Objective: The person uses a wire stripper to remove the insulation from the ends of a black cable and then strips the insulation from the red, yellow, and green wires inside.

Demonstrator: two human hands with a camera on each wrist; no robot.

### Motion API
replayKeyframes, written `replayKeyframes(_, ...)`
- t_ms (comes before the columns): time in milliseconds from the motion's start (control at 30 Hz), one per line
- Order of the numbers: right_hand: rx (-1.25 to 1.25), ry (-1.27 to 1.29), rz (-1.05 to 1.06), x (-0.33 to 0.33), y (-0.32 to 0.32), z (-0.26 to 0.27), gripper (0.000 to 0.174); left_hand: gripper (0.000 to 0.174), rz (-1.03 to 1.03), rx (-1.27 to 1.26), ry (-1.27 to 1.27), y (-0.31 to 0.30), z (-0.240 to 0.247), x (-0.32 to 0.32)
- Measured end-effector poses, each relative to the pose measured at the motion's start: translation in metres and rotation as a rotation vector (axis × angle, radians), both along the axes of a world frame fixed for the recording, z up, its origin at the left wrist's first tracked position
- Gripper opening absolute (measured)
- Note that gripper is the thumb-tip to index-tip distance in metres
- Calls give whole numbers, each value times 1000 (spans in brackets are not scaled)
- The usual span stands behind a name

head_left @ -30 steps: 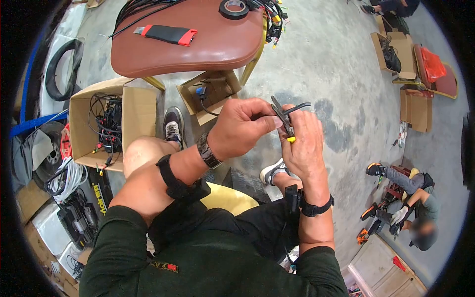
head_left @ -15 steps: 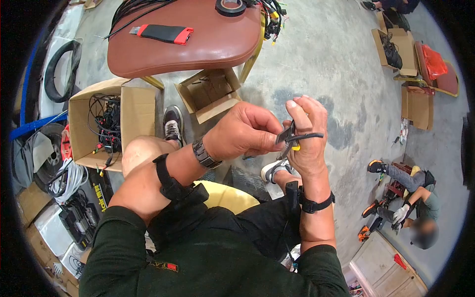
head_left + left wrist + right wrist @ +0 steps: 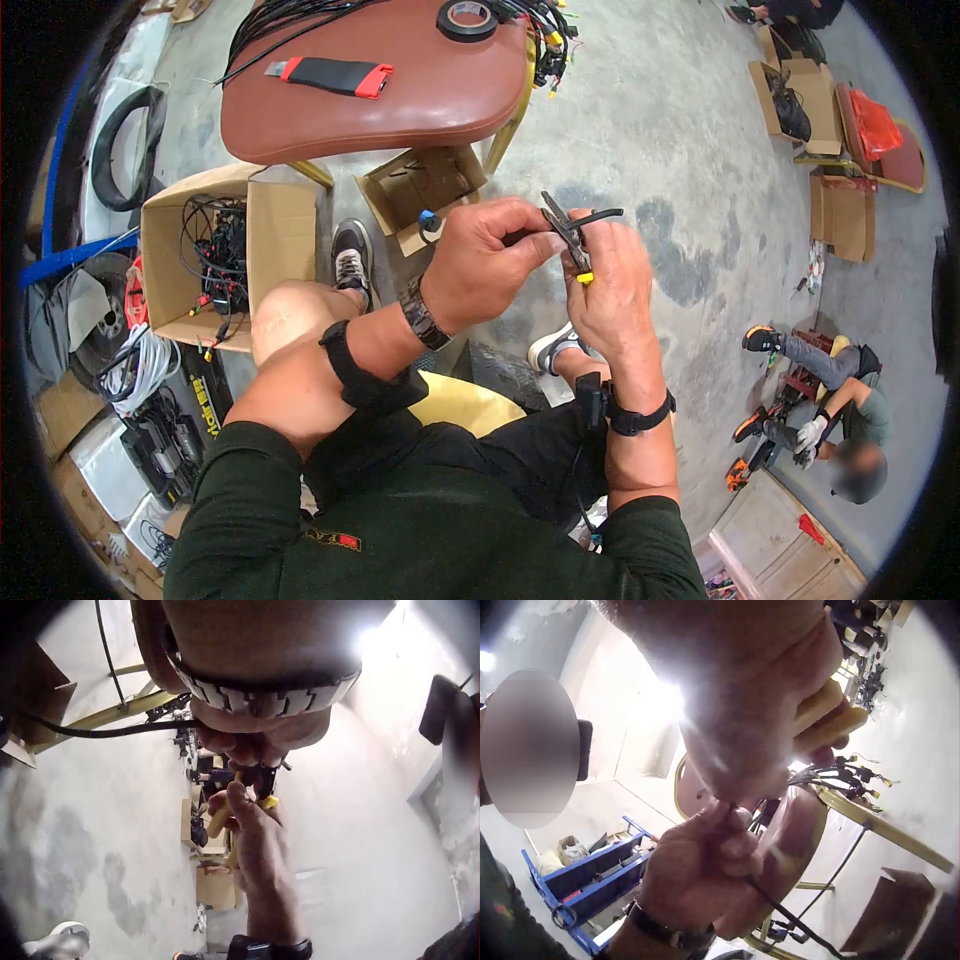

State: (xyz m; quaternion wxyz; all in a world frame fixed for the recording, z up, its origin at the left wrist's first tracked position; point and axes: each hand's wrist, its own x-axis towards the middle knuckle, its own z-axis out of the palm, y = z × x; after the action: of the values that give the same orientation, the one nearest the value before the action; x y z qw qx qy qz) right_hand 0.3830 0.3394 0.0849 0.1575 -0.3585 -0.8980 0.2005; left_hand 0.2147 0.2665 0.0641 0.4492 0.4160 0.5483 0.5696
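My left hand (image 3: pixel 480 265) pinches a black cable (image 3: pixel 600 216) near its end, thumb and index finger against the pliers. The cable's short end sticks out to the right, past the jaws. Yellow-handled pliers (image 3: pixel 570 240) are gripped in my right hand (image 3: pixel 615 295), their grey jaws pointing up and left across the cable. In the left wrist view the yellow handles (image 3: pixel 219 823) lie between the right hand's fingers. A blue connector (image 3: pixel 429 220) hangs by the left hand. The right wrist view shows the cable (image 3: pixel 795 919) trailing away below the left hand (image 3: pixel 694 862).
A red-brown chair seat (image 3: pixel 380 105) ahead bears a utility knife (image 3: pixel 335 77), a tape roll (image 3: pixel 467 20) and black cables. Beneath it stands a cardboard box (image 3: pixel 400 190); a bigger box (image 3: pixel 285 215) with tangled wires is at left. Another person (image 3: pixel 845 400) sits at far right.
Half a second ago the pliers were turned and lower, with the right fingers raised; now they point up again and those fingers are lowered. The blue connector, hidden then, shows beside the left hand.
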Motion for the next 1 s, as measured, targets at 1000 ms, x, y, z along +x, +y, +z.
replayKeyframes(1000,-1013,522,-14,17,-15,8,42,14,-459,-312,-440,1,2,-18)
